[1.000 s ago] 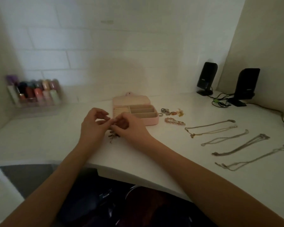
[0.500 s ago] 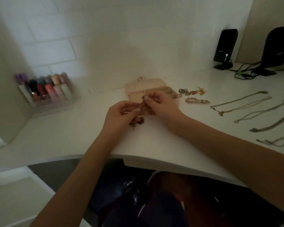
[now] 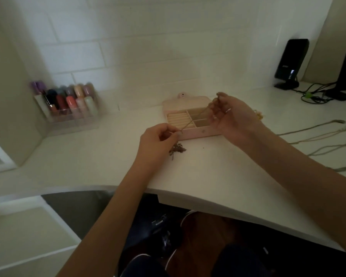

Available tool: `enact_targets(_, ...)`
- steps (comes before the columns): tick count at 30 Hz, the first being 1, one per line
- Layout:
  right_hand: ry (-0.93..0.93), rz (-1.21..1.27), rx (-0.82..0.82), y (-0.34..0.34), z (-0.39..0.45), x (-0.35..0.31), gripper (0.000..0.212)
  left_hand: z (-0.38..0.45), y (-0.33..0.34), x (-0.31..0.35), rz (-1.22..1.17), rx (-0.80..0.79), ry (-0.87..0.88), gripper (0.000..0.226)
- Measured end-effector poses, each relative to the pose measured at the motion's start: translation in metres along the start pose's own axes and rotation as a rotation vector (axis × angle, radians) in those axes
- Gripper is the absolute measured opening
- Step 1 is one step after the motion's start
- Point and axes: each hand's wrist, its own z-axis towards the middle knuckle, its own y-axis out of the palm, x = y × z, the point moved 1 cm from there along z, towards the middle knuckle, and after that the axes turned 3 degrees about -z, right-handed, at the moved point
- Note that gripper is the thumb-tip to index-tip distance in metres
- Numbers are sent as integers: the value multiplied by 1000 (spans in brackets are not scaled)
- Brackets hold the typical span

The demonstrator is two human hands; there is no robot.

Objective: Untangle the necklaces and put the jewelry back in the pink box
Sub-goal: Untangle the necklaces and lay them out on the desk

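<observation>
The left hand (image 3: 158, 136) and right hand (image 3: 230, 114) are each pinching an end of 1 chain (image 3: 194, 118), running taut toward 2 o'clock over the pink box (image 3: 196, 133).

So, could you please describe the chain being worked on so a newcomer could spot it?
Find the open pink box at mid-desk. The chain stretches taut above it, between the left hand and right hand; the other chains lie flat.

Bare forearms, no sleeves; dark trousers (image 3: 238, 262) with white piping.

Head camera looks down, close over desk (image 3: 208, 176).
</observation>
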Motion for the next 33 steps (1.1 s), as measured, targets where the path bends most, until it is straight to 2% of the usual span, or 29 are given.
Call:
enact_targets(6, -24, 52, 72, -12, 1, -20, 19, -1, -1, -1, 29, 43, 49, 10)
enact_targets(9, -46, 74, 72, -14, 3, -26, 16, -2, -1, -3, 147, 64, 120, 15)
enact_targets(12, -45, 42, 36, -14, 3, -27, 24, -4, -3, -3, 248, 107, 178, 20)
enact_targets(18, -47, 62, -45, -11, 0, -29, 30, -7, -9, -7, 404, 278, 84, 24)
enact_targets(20, -85, -17, -16, -12, -2, -32, 26, -4, -15, -9, 320, 305, 21, 22)
enact_targets(23, -136, -189, 41, -14, -3, -30, 26, 0, -22, -11, 30, 333, -150, 19)
enact_targets(25, -161, -289, 55, -15, -4, -27, 26, 2, -27, -13, -65, 381, -228, 24)
enact_targets(28, -173, -406, 89, -16, -4, -27, 26, 3, -33, -14, -160, 406, -288, 28)
enact_targets(33, -144, -434, 223, -17, -6, -29, 28, 5, -35, -17, -281, 439, -331, 31)
